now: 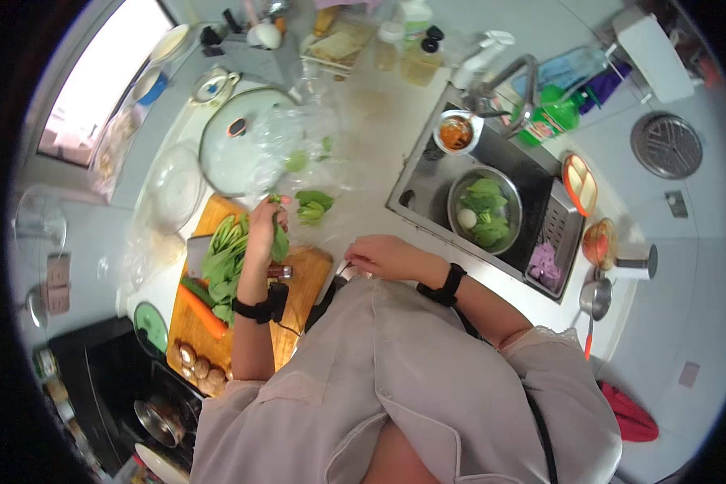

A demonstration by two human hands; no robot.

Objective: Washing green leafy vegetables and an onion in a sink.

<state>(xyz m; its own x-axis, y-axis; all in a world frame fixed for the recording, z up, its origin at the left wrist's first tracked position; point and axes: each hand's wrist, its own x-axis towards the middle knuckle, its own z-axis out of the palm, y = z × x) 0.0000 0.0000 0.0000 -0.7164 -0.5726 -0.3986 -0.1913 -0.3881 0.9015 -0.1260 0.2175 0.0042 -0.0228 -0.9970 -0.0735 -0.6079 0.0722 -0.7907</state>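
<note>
My left hand (261,232) is closed on a leafy green (281,243) above the cutting board's far edge. Below it, a bunch of leafy greens (224,262) lies on the wooden cutting board (305,284), next to a carrot (202,311) and several brown mushrooms (200,370). A knife handle (280,272) sticks out beside the greens; its blade is mostly covered. Some loose leaves (314,206) rest on the counter just right of my left hand. My right hand (379,256) is at the counter's front edge against my shirt, fingers curled; a pale thing shows at its fingertips, too small to tell.
At the right, the sink (418,173) holds a metal bowl (457,187) with greens and a pale round thing, and a perforated tray (558,222). A glass lid (238,165) and plastic bags (308,129) lie beyond the board. The black stove (97,379) is at near left.
</note>
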